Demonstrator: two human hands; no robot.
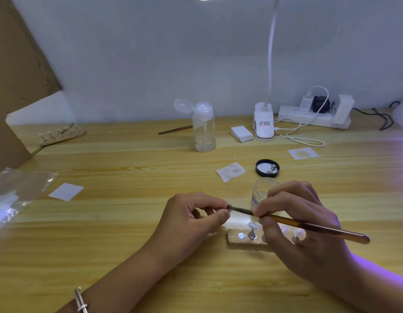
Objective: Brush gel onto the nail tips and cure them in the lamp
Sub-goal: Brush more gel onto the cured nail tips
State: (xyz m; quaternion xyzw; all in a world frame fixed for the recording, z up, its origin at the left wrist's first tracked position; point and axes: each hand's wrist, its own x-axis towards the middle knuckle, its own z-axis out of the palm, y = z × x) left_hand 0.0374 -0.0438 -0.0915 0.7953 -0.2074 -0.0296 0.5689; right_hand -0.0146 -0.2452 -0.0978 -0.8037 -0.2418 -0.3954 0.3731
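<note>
Amber brush (331, 231) in right hand (313, 247) grip, seemingly dark nail tip (229, 206) in left hand (191, 220)

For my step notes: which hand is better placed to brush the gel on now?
The right hand: it grips the brush, whose tip reaches the small piece that the left hand pinches.

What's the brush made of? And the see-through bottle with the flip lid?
The brush handle looks like glossy amber plastic, since light shines through it; the dark collar is probably metal. The bottle is clear, either plastic or glass; its cloudy white lid looks plastic.
</note>
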